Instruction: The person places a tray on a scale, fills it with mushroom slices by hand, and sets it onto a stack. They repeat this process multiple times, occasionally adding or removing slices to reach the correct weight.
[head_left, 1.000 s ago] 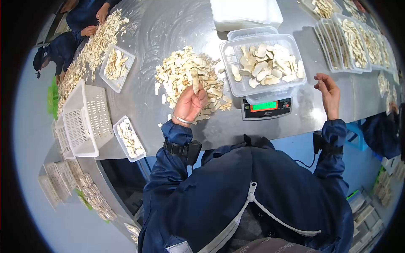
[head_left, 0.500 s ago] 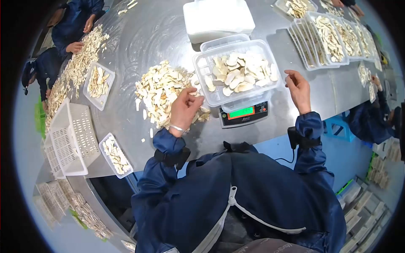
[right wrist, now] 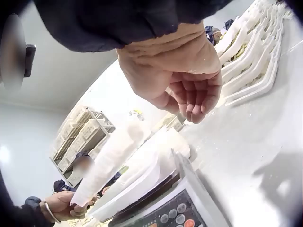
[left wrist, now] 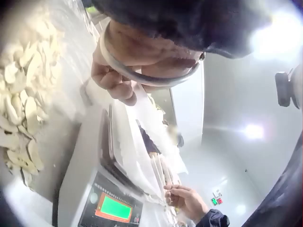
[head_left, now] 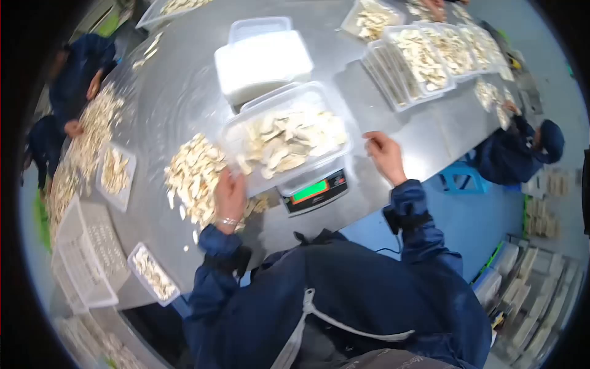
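A clear plastic tray point(head_left: 236, 138) of pale mushroom slices point(head_left: 292, 144) sits over the digital scale point(head_left: 316, 200), overlapping another clear tray beneath. My left hand point(head_left: 230, 197) is at its near left corner; in the right wrist view that hand point(right wrist: 64, 208) grips the tray's end point(right wrist: 106, 165), which slants. My right hand point(head_left: 386, 158) hovers off the tray's right side, fingers loosely curled with nothing in them, as the right wrist view of this hand point(right wrist: 189, 85) confirms. Left of the tray, a heap of mushroom slices point(head_left: 193, 175) lies on the steel table.
White stacked trays point(head_left: 264, 61) stand behind the scale. Filled trays point(head_left: 424, 61) lean in a row at the back right. At left are a white perforated basket point(head_left: 86, 258), two small filled trays and a long slice pile point(head_left: 92, 129). Other people work at the table's sides.
The left hand first held up a mushroom slice, then lowered to the tray without it showing and now grips the tray's edge. The right hand stays beside the tray. The head view has shifted.
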Motion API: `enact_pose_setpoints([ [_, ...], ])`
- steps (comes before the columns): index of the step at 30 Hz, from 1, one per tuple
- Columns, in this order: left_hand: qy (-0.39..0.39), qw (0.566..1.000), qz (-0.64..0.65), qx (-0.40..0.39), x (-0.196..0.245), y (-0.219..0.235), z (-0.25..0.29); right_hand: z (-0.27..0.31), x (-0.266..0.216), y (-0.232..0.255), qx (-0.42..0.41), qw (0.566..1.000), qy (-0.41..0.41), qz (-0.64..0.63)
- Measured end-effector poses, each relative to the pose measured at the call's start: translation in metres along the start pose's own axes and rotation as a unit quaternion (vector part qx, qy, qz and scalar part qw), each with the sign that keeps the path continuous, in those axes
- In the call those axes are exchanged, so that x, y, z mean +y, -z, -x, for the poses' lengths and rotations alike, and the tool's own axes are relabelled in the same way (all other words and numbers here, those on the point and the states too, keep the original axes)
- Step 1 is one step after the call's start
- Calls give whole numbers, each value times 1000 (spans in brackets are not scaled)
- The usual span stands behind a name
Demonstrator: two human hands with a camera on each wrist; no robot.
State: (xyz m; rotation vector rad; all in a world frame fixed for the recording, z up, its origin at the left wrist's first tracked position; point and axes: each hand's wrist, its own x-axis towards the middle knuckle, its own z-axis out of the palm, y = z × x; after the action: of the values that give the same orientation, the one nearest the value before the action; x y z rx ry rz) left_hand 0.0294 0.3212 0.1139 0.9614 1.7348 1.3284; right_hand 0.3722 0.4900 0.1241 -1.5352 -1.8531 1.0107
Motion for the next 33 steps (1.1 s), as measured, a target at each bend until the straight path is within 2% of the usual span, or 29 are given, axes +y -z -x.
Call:
enact_pose_setpoints([
  [1,58,998,19,-22,10,14,5,4,-9,-7,11,999,40,5],
  [2,36,999,-15,-11,14,18,9,4,-6,-17,12,998,54,18],
  [4,51,998,19,-11,36,17,23,7,-26,-30,-22,999,43,-6],
  [5,34,998,-36,-33,30,28,22,5,-32,-37,-32,999,41,-17],
  [7,31,999,14,1,29,35,25,5,-51,-40,-70,997,29,-14],
  [11,5,991,-126,38,37,55,32,-7,-39,-67,-4,989,122,82],
  [13,12,988,-142,53,20,61,37,-14,-38,-67,-31,995,71,60],
  [14,-9,975,-218,40,29,62,39,-19,-31,-69,-42,997,65,8],
  [16,-5,984,-169,60,45,61,40,-30,-17,-55,-26,992,56,114],
  [17,0,982,-178,59,45,62,44,-38,7,-47,9,988,125,92],
  [19,-3,982,-179,57,40,61,42,-46,5,-1,4,987,64,147],
  [20,4,983,-173,56,32,63,40,-59,38,21,49,976,128,167],
  [21,9,984,-168,53,23,64,39,-73,72,48,79,980,120,138],
  [22,11,985,-162,50,18,65,37,-81,84,79,100,979,102,147],
  [23,21,986,-163,38,18,63,35,-85,79,102,121,977,83,157],
  [25,39,986,-163,10,22,47,30,-92,43,123,86,992,65,72],
  [26,23,987,-158,18,8,38,24,-95,27,132,71,996,55,29],
  [27,16,988,-156,9,7,30,18,-96,5,127,46,996,78,15],
  [29,4,989,-149,-12,6,11,8,-96,-50,87,-6,993,120,-9],
  [30,19,991,-129,-7,5,1,4,-98,-69,69,-43,990,135,23],
  [33,25,995,-95,-21,-6,-17,-5,-106,-108,14,-154,962,213,72],
])
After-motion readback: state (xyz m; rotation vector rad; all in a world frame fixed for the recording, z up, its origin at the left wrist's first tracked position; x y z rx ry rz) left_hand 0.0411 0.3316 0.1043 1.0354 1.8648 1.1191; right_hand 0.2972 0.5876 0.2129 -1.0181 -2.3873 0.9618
